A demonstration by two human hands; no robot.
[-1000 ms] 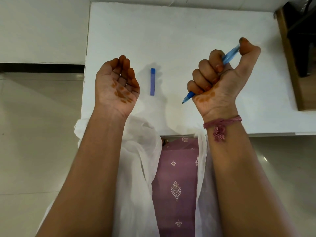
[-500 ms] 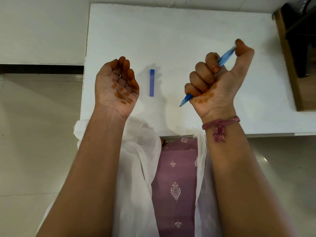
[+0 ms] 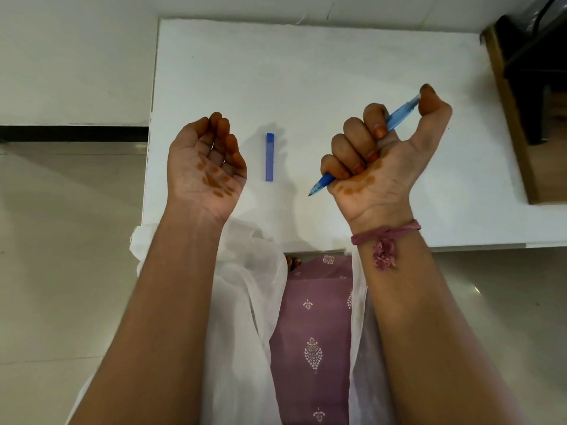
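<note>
Both hands are raised above the white table (image 3: 306, 72), palms turned toward the camera. On my screen I see the right hand (image 3: 377, 161) closed in a fist around a blue pen (image 3: 402, 111). The pen's tip points down and left, and the thumb touches its upper end. The left hand (image 3: 205, 167) holds nothing, its fingers loosely curled. A small blue bar (image 3: 269, 157) lies flat on the table between the hands.

A white table (image 3: 306, 72) stands on pale floor tiles (image 3: 61, 240), with wooden furniture (image 3: 549, 179) at its right edge, a black strip (image 3: 73, 131) running off to its left, and a sheer white scarf (image 3: 245, 271) lapping its near edge beside a mauve embroidered garment (image 3: 313, 332).
</note>
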